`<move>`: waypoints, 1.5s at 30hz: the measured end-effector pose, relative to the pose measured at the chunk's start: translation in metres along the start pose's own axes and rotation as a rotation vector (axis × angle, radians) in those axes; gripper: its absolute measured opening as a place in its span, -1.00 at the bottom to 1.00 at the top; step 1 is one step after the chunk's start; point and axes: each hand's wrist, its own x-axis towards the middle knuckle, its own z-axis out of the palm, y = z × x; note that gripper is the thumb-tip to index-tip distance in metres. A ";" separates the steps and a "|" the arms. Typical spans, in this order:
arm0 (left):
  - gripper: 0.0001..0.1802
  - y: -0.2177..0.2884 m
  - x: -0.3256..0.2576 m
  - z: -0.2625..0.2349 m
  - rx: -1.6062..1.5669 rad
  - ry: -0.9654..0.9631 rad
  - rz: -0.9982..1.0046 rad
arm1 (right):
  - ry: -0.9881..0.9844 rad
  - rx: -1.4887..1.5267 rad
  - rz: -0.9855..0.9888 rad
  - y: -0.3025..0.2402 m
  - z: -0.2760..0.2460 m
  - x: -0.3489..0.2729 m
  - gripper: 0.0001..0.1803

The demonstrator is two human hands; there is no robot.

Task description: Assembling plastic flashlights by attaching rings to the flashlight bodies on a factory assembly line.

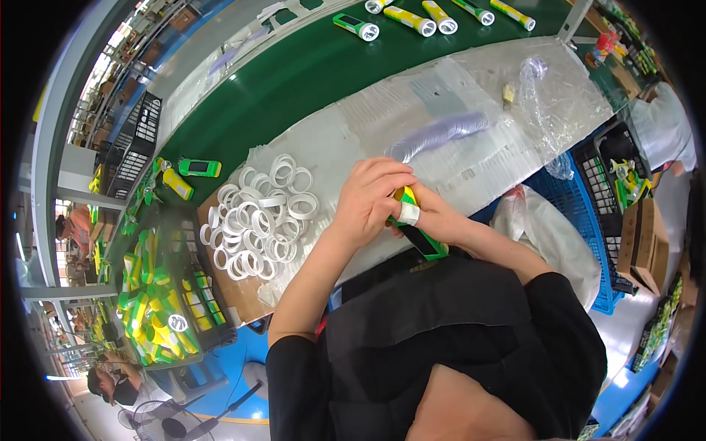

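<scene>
A green and yellow flashlight is held close in front of my body, its dark panel facing up. My left hand is closed over its upper end, with the fingers bent across it. Wrapped round the body from the other side is my right hand. A white wrap shows between the hands, seemingly round a finger. My hands cover the flashlight's head. Left of my left hand lies a heap of white rings. Beyond my hands, a row of clear round discs rests on the plastic-covered worktop.
Several flashlights lie on the green belt at the far side. A crate of flashlight bodies stands at left. Another clear disc stack in plastic wrap, a blue crate and a cardboard box are at right.
</scene>
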 end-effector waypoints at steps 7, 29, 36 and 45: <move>-0.59 0.001 0.007 0.022 -0.152 0.226 -0.167 | 0.175 0.190 -0.144 -0.001 0.000 -0.002 -0.58; -0.57 0.010 -0.020 -0.002 0.082 0.162 -0.084 | -0.064 0.105 -0.068 -0.024 -0.002 0.006 -0.60; -0.64 -0.001 -0.032 -0.006 -0.009 0.287 -0.050 | -0.178 0.110 -0.018 -0.011 0.018 0.030 -0.61; -0.32 -0.045 -0.030 -0.105 0.725 0.200 -0.372 | -0.063 0.010 -0.299 -0.023 0.020 0.092 -0.50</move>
